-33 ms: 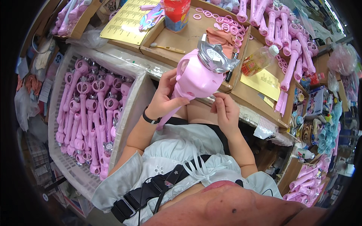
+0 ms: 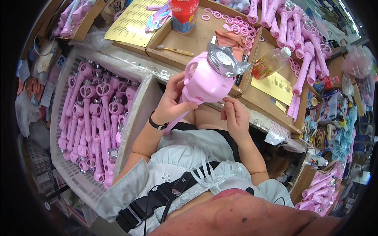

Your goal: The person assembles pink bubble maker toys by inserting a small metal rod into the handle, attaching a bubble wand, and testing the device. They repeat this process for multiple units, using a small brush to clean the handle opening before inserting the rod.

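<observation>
A pink toy wand (image 2: 208, 84) is tilted in front of me, its round hollow head facing up and a silver crown-shaped piece (image 2: 226, 61) on the far side of the head. My left hand (image 2: 173, 100) is wrapped around the wand just below the head, thumb along the near side. The handle runs down toward my lap, partly hidden behind my wrist. Close by the head's lower right edge is my right hand (image 2: 235, 114), fingers curled and tips pinched together. Whether something small sits in that pinch, or the tips touch the wand, I cannot make out.
At left a white plastic crate (image 2: 138, 114) holds many pink wands (image 2: 94, 118). On the bench lie cardboard trays (image 2: 208, 43) with pink rings (image 2: 236, 28), a toothbrush (image 2: 175, 50), an orange cloth (image 2: 232, 41), a bottle (image 2: 271, 63) and yellow sheets (image 2: 273, 87). More wands (image 2: 309, 59) lie right.
</observation>
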Available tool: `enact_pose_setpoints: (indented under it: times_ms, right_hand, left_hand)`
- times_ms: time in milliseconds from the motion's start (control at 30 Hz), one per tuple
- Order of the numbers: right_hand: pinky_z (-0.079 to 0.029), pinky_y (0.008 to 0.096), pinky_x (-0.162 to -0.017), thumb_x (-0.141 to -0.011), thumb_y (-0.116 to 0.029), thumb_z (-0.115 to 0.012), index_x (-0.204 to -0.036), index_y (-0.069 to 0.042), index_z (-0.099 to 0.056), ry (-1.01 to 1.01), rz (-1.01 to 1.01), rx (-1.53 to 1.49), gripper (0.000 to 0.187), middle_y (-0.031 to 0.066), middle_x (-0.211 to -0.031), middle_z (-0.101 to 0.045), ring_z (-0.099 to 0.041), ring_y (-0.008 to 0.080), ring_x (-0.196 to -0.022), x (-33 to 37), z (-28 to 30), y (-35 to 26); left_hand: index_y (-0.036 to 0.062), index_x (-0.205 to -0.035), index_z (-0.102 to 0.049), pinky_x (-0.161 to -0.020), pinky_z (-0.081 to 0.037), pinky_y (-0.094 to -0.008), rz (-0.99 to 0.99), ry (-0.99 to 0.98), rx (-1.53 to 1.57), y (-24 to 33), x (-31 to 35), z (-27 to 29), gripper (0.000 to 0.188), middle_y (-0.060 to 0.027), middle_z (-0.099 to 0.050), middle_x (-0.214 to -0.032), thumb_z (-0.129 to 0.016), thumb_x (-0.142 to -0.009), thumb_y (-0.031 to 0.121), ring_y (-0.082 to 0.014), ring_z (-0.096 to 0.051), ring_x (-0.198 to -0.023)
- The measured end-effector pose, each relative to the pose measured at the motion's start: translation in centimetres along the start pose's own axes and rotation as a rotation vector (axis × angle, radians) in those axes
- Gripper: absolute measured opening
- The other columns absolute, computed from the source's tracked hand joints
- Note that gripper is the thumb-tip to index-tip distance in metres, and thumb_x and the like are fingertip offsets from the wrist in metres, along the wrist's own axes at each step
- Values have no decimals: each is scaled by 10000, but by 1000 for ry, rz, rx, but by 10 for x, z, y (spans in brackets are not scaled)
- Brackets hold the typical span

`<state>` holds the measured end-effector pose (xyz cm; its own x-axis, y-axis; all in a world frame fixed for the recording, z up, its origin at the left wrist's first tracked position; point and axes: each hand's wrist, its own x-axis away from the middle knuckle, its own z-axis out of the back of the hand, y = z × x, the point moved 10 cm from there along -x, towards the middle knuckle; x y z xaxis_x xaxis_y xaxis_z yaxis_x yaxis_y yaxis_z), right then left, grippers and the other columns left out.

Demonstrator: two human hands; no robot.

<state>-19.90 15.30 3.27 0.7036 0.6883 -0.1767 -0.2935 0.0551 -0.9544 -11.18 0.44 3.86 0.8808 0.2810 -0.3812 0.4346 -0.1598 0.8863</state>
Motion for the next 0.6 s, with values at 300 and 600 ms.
enact_pose_setpoints:
  times_ms: [300,600]
  right_hand:
    - [-278,193,-439,-985,-263,-444,-792,-29,-572,-227,-432,-451,330,-33,-531,-442,-368,30,-455,11,-18,31]
    - [-324,225,-485,-993,-312,-385,-788,-51,-463,-409,-446,-431,341,20,-600,-473,-419,88,-501,32,-37,37]
  left_hand:
    - [51,-1364,-256,-1033,-321,-356,-110,-166,-127,1,7,0,812,-136,-409,-1369,-731,-710,-34,-210,-429,-1239]
    - [49,-1408,-252,-1007,-355,-368,28,1,88,-17,9,15,761,-116,-434,-1338,-700,-799,138,-220,-457,-1203]
